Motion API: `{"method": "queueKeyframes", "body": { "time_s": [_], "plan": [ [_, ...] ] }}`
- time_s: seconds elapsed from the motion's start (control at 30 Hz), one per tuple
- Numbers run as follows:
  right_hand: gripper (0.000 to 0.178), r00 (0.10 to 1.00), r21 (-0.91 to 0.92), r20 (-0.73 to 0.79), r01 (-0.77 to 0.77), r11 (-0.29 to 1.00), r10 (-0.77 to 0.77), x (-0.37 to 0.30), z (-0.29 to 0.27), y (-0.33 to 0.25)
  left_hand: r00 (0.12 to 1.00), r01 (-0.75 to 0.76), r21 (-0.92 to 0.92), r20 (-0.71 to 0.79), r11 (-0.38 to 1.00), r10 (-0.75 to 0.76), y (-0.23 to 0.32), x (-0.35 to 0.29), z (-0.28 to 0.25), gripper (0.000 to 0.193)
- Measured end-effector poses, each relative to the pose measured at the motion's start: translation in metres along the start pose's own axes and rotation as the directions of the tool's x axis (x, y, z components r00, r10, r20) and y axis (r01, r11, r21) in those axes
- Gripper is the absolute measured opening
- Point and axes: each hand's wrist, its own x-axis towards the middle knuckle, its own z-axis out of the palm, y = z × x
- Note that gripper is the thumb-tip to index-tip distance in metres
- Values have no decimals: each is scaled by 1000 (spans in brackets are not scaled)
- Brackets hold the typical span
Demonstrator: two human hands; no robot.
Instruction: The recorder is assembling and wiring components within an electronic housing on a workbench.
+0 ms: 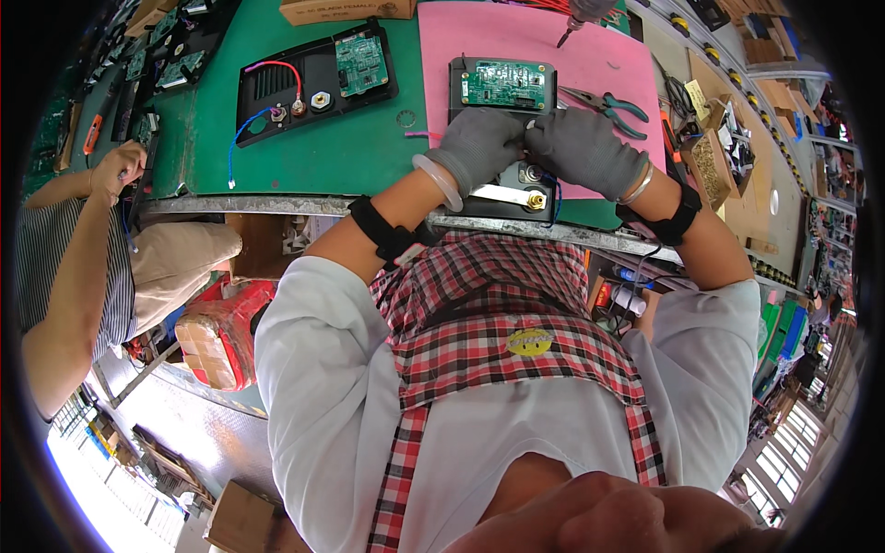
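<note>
My left hand (pixel 481 147) and my right hand (pixel 587 152), both in grey gloves, meet over a black panel (pixel 455 88) on the pink mat. Their fingers are closed close together; what they pinch is hidden. A green circuit board (pixel 505 83) is fixed on the panel's far part. Near its front edge lie a flat silvery bar (pixel 501 194) and a brass threaded post (pixel 536 200). A blue wire (pixel 557 207) hangs by my right hand, and a pink wire end (pixel 422 135) sticks out left of my left hand. Long-nose pliers (pixel 613 109) lie beyond my right hand.
Left on the green mat (pixel 369 161) sits a second black panel (pixel 316 78) with a board and red and blue wires. A power driver tip (pixel 564 37) hangs over the pink mat (pixel 581 51). Parts boxes (pixel 714 166) stand right. A co-worker's hand (pixel 120 168) is at far left.
</note>
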Motion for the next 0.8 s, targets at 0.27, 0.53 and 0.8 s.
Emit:
{"method": "queueKeyframes", "body": {
  "time_s": [0.27,0.53,0.8],
  "plan": [
    [19,951,272,-307,71,960,17,-8,7,21,1000,13,-19,-20,1000,-13,3,-2,1,18],
    [19,892,401,-441,98,911,98,-29,16,5,999,40,-40,4,998,-40,3,0,-3,19],
    [19,866,401,-482,79,913,137,-31,19,15,998,67,-42,23,997,-66,5,0,-4,18]
  ]
}}
